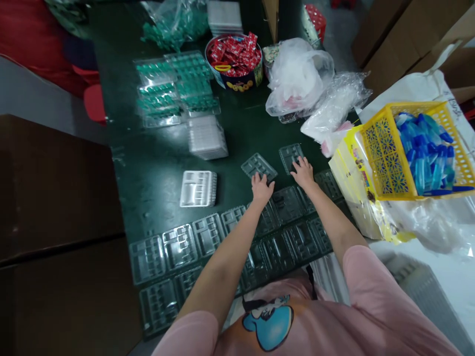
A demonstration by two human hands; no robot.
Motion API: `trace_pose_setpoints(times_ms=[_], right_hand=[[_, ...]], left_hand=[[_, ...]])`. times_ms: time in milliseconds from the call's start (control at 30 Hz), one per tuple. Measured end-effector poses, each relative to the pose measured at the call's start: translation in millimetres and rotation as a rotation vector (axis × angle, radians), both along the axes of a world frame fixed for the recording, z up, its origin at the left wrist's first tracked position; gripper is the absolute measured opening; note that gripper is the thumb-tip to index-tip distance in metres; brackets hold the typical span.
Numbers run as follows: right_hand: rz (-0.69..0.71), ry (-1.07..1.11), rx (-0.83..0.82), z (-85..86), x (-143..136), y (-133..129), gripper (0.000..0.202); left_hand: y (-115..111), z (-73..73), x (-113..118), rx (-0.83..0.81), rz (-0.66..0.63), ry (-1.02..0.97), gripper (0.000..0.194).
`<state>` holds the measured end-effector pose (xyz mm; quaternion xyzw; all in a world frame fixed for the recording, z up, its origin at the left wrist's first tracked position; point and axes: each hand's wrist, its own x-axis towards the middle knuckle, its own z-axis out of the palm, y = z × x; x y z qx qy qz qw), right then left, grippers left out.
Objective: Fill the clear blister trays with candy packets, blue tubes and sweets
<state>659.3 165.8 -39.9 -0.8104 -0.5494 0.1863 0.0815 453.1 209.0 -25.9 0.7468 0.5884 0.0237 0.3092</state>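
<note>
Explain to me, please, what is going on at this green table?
A person is handling two loose clear trays. The left hand touches the near edge of one tray, and the right hand is on the other tray. Similar trays lie in two rows along the table's near side. Farther away stands a tub of red packets; at the right is a yellow basket with blue items.

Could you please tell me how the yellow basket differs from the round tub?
The yellow basket is roughly rectangular with patterned openwork walls, while the round tub has solid, dark printed walls. The basket holds blue plastic items; the tub holds small red packets with a yellow ring among them. Both are open-topped and well filled.
</note>
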Motion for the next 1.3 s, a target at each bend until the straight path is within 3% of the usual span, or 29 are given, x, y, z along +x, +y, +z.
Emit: trace_pose_setpoints(times_ms=[233,500,600,700,767,833,933,1067,1167,1233,1300], right_hand=[[-0.152,0.086,0.067,-0.7,50.3,-14.8,0.045],[-0.188,0.024,0.09,-5.5,61.3,-36.6,0.042],[-0.164,-0.015,0.077,-7.3,66.0,-41.8,0.042],[-0.164,-0.041,0.09,-2.9,68.1,-45.0,0.041],[-0.177,-0.063,0.136,3.5,62.4,-42.3,0.042],[-0.15,-0.045,0.21,10.9,45.9,-33.4,0.043],[-0.019,0.154,0.318,19.5,-4.9,-9.9,0.043],[0.123,0.666,0.306,18.9,-110.4,25.9,0.038],[0.02,1.021,0.129,8.6,-191.3,47.3,0.035],[-0.113,1.162,-0.033,-0.2,-235.1,57.3,0.036],[-0.257,1.25,-0.164,-8.7,-267.4,64.3,0.039]], left_hand=[[-7.4,-21.0,47.7,-0.034,-0.174,-0.275,0.063],[-16.5,-21.5,99.4,-0.023,-0.375,-0.307,0.059],[-21.8,-21.7,110.8,-0.014,-0.438,-0.278,0.06],[-24.6,-19.3,106.2,-0.017,-0.484,-0.298,0.063],[-26.1,-13.7,90.0,0.009,-0.459,-0.362,0.061],[-28.1,-3.7,61.3,0.071,-0.335,-0.432,0.058],[-28.8,17.0,-4.6,0.183,0.011,-0.474,0.052],[-8.3,34.4,-119.2,0.345,0.519,-0.351,0.052],[25.4,26.4,-195.5,0.389,0.762,-0.207,0.056],[47.8,14.7,-228.8,0.216,0.777,-0.178,0.057],[63.7,3.1,-245.8,0.026,0.782,-0.19,0.054]])
